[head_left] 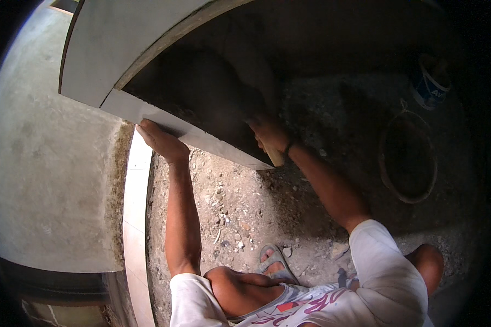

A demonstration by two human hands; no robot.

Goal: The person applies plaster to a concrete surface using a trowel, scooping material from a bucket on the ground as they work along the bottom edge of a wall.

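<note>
A long white tile strip (218, 146) runs along the front edge of a raised slab (125, 41). My left hand (162, 140) is closed against the strip's lower edge near its left part, the fingertips partly out of sight. Farther right, my right hand (270, 133) grips a tool by its pale wooden handle (276, 156), close to the strip's right end. The tool's head is lost in the dark area behind the strip, so its kind cannot be told.
At the right in shadow lie a round-rimmed container (384, 169) and a white and blue bucket (433, 90). Rubble and small stones cover the ground (223, 201) around my sandalled foot (275, 261). A pale tiled ledge (136, 201) and a grey plastered surface (54, 163) are on the left.
</note>
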